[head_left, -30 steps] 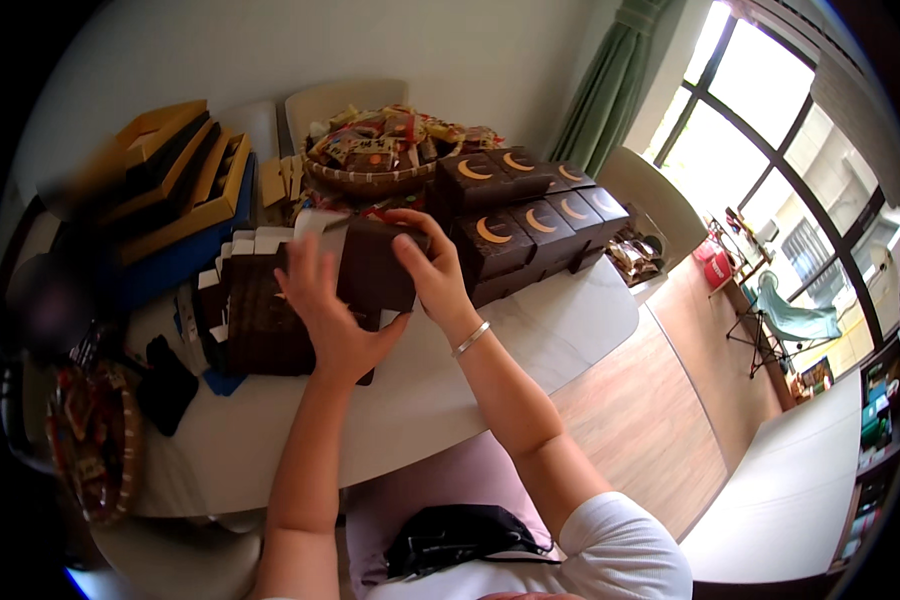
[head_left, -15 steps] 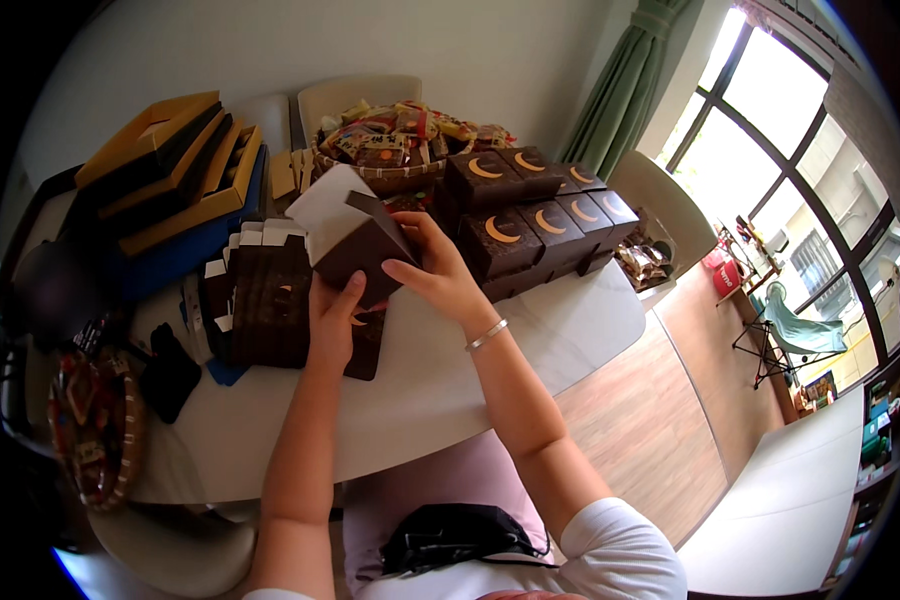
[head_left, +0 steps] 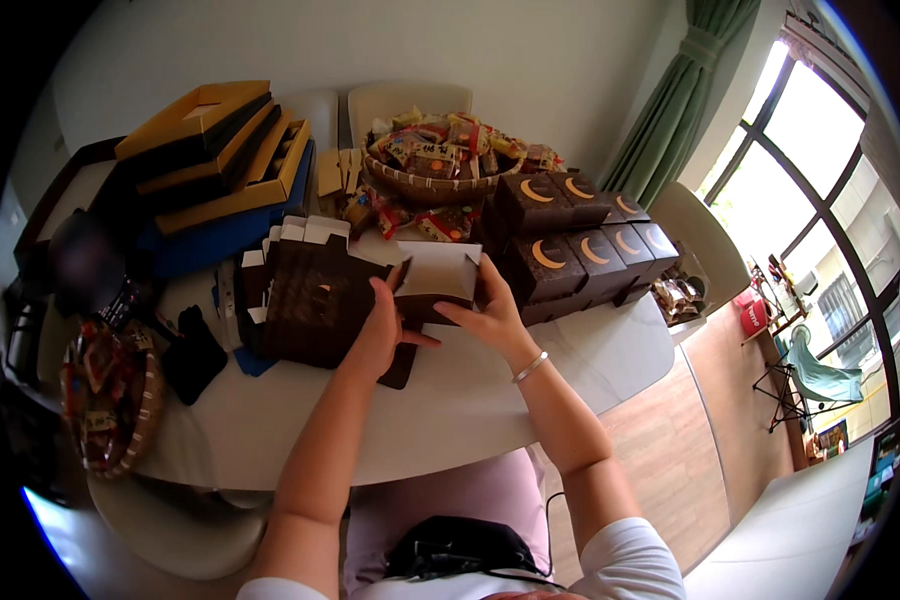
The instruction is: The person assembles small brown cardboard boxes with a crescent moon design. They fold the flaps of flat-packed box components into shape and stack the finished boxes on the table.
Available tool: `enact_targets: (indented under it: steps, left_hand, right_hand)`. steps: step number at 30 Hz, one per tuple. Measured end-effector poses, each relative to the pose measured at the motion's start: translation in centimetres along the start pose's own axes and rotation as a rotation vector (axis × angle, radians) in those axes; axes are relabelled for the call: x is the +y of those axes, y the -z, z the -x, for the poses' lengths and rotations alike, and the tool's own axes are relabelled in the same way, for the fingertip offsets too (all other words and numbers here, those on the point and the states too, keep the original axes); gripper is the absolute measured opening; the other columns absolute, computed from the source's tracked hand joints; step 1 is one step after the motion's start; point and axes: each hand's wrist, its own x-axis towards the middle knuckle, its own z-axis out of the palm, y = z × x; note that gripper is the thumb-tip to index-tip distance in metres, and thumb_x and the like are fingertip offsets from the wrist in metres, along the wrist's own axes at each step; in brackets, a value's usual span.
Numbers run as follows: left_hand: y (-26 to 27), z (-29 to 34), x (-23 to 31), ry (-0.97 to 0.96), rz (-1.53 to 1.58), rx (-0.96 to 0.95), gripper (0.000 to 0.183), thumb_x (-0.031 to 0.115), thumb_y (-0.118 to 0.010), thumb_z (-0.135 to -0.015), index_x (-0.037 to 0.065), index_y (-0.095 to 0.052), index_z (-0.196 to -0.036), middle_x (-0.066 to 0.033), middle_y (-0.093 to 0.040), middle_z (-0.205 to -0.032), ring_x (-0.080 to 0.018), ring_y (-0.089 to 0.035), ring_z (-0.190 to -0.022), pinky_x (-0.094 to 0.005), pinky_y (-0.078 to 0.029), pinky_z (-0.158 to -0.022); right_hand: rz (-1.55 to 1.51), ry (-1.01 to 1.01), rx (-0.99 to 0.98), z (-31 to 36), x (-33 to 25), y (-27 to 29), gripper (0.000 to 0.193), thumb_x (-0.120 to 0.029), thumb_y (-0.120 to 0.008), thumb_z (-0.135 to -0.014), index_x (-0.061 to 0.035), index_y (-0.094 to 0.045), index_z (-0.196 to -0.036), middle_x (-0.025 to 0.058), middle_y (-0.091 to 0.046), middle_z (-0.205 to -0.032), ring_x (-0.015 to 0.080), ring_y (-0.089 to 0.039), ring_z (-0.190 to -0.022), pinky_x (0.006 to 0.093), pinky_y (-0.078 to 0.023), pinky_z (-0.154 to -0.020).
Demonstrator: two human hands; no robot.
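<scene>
A golden crescent moon marks each stacked dark brown box (head_left: 548, 258); a smaller, fainter one shows on the flat brown cartons (head_left: 305, 305). Dark characters stand on the wrapped packets (head_left: 433, 160) heaped in the wicker basket (head_left: 420, 187), and white lettering on a red bucket (head_left: 753, 314), all small and blurred.
</scene>
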Motion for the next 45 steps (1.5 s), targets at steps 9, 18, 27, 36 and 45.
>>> enact_targets:
  steps: [9, 18, 27, 36, 45]
  left_hand:
    - [-1.1, -0.1, 1.1, 0.166, 0.035, 0.194, 0.062, 0.057, -0.051, -0.095, 0.008, -0.052, -0.133, -0.0097, -0.063, -0.118, -0.0231, -0.062, -0.111, -0.0406, -0.060, -0.073]
    - [-1.6, -0.2, 0.7, 0.092, -0.195, 0.219, 0.047, 0.051, -0.055, -0.096, 0.009, -0.057, -0.118, -0.0066, -0.062, -0.107, -0.0164, -0.063, -0.098, -0.0327, -0.058, -0.070]
    - [-1.3, -0.8, -1.0, -0.194, -0.340, 0.406, 0.040, 0.035, -0.064, -0.096, 0.005, -0.055, -0.120, -0.0079, -0.057, -0.112, -0.0158, -0.060, -0.101, -0.0316, -0.056, -0.075]
    - [-1.2, -0.9, -1.3, -0.553, -0.710, 0.457, 0.038, 0.021, -0.075, -0.086, 0.005, -0.057, -0.115, -0.0113, -0.052, -0.107, -0.0229, -0.057, -0.096, -0.0331, -0.048, -0.084]
    - [-0.1, -1.3, -2.4, -0.430, -0.615, 0.449, 0.038, 0.023, -0.074, -0.086, 0.003, -0.057, -0.114, -0.0121, -0.053, -0.106, -0.0239, -0.058, -0.095, -0.0334, -0.049, -0.083]
  right_hand:
    - [-0.307, -0.215, 0.022, 1.1, 1.1, 0.2, 0.059, -0.024, -0.066, -0.095, 0.0034, -0.042, -0.141, 0.0061, -0.052, -0.135, 0.0150, -0.046, -0.125, 0.0261, -0.034, -0.107]
    - [-0.219, -0.280, -0.065, 0.1, 1.8, 1.5, 0.033, -0.013, -0.066, -0.094, -0.0017, -0.056, -0.123, 0.0016, -0.061, -0.113, 0.0056, -0.054, -0.102, 0.0221, -0.046, -0.085]
    - [-0.152, 0.168, 0.357, 0.0, 1.8, -0.2, 0.027, -0.009, -0.076, -0.086, -0.0042, -0.060, -0.107, 0.0103, -0.051, -0.130, 0.0177, -0.055, -0.115, 0.0297, -0.048, -0.091]
    - [0.030, 0.066, 0.114, 0.7, 1.0, -0.9, 0.011, -0.012, -0.076, -0.084, -0.0034, -0.072, -0.089, 0.0113, -0.046, -0.142, 0.0172, -0.050, -0.124, 0.0316, -0.045, -0.097]
    - [-0.191, -0.099, 0.104, 0.5, 0.7, -0.6, 0.007, -0.008, -0.071, -0.087, -0.0016, -0.071, -0.090, 0.0109, -0.047, -0.141, 0.0182, -0.051, -0.122, 0.0319, -0.045, -0.097]
